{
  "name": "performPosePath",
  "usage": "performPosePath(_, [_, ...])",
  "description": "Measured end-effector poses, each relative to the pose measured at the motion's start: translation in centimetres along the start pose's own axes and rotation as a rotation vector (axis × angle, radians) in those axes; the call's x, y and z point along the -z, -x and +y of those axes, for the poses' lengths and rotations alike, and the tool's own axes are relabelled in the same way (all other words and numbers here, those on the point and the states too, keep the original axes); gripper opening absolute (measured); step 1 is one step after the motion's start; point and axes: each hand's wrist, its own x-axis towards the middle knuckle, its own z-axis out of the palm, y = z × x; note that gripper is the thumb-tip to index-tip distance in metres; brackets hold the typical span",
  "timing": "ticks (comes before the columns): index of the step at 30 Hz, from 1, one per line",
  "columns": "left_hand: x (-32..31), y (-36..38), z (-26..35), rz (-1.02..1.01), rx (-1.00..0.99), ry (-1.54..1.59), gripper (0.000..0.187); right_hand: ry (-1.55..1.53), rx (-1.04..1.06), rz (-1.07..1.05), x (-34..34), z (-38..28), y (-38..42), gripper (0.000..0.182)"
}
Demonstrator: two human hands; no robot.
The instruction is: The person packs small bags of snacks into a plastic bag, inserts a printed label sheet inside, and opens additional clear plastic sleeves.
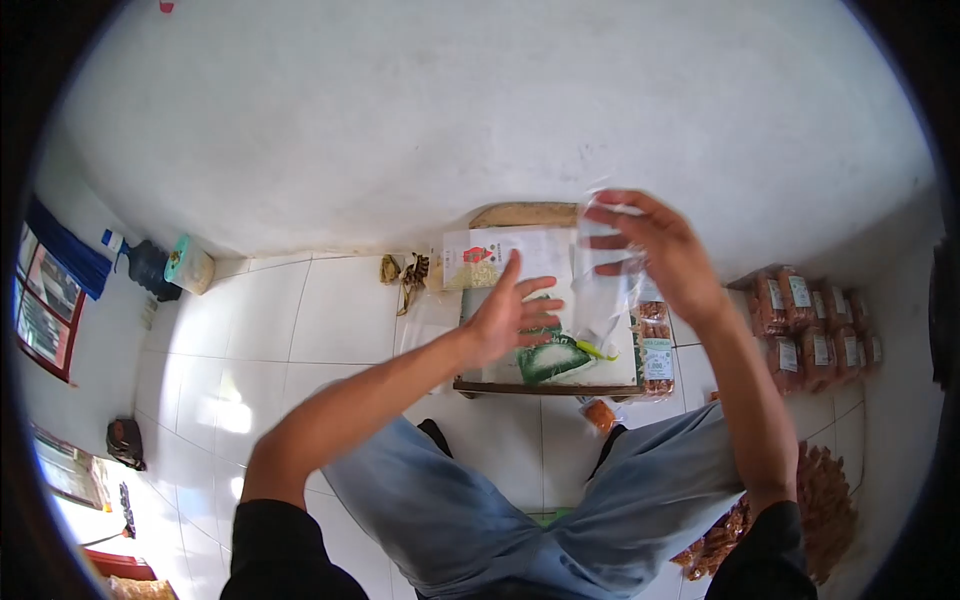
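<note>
My right hand (675,260) is raised over the right side of a low table (545,388), its fingers curled at a clear plastic bag (602,300) that hangs down from them. Over the middle of the table my left hand (497,322) is empty, fingers spread toward the bag. A green chili-shaped thing (597,350) shows below the bag, on the green-and-white tabletop. Behind my left hand lie flat printed plastic packs (482,262) with a red mark. Labelled packs of reddish-brown food (656,355) sit along the table's right edge.
Stacked labelled packs (800,320) stand by the wall at right, with a heap of brown packs (815,510) nearer me. A small orange packet (600,415) lies on the floor before the table. At left are a water jug (152,268) and a lidded tub (190,266).
</note>
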Motion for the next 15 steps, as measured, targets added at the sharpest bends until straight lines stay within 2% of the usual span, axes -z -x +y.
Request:
performPosePath(1, [-0.3, 0.7, -0.1, 0.002, 0.003, -0.010, 0.101, -0.019, 0.007, -0.032, -1.2, 1.6, 0.1, 0.036])
performPosePath(2, [-0.7, 1.2, -0.2, -0.086, 0.006, 0.169, 0.108, -0.037, 0.016, -0.061, -2.3, 3.4, 0.1, 0.037])
performPosePath(3, [-0.8, 1.4, -0.2, -0.174, 0.012, 0.352, 0.115, 0.132, 0.042, -0.125, -3.3, 4.8, 0.0, 0.039])
performPosePath(4, [-0.5, 1.3, -0.1, -0.174, 0.016, 0.348, 0.115, 0.303, 0.065, -0.189, -4.3, 5.7, 0.1, 0.040])
performPosePath(6, [0.4, 1.6, 0.7, -0.422, -0.043, 0.522, 0.124, 0.564, -0.106, -0.341, -6.9, 4.1, 1.6, 0.048])
performPosePath(7, [0.7, 2.4, 1.5, -0.500, -0.077, 0.470, 0.116, 0.561, -0.100, -0.337, -7.6, 5.3, 2.1, 0.048])
performPosePath(8, [1.0, 3.0, 2.1, -0.500, -0.075, 0.460, 0.116, 0.741, 0.260, -0.287, -8.2, 7.3, 2.4, 0.051])
performPosePath(9, [1.3, 3.5, 2.4, -0.383, -0.095, 0.364, 0.107, 0.908, 0.622, -0.226, -8.7, 8.0, 2.5, 0.053])
performPosePath(10, [1.5, 3.8, 2.5, -0.265, -0.116, 0.269, 0.098, 0.904, 0.626, -0.221, -8.6, 8.1, 2.5, 0.053])
performPosePath(11, [1.6, 4.0, 2.5, -0.102, -0.183, 0.119, 0.068, 0.947, 0.682, -0.325, -8.5, 7.6, 2.6, 0.055])
performPosePath(12, [2.0, 4.2, 2.6, -0.099, -0.181, 0.113, 0.068, 0.987, 0.738, -0.430, -8.3, 7.2, 2.7, 0.057])
performPosePath(13, [2.5, 4.5, 2.9, 0.059, -0.156, 0.111, 0.053, 0.894, 0.713, -0.465, -8.2, 7.2, 2.8, 0.047])
performPosePath(14, [3.0, 4.7, 3.1, 0.219, -0.132, 0.109, 0.038, 0.888, 0.718, -0.463, -7.8, 7.1, 2.7, 0.047])
performPosePath(15, [3.1, 5.1, 3.3, 0.263, -0.171, 0.194, 0.025, 0.868, 0.740, -0.383, -7.3, 7.0, 2.6, 0.039])
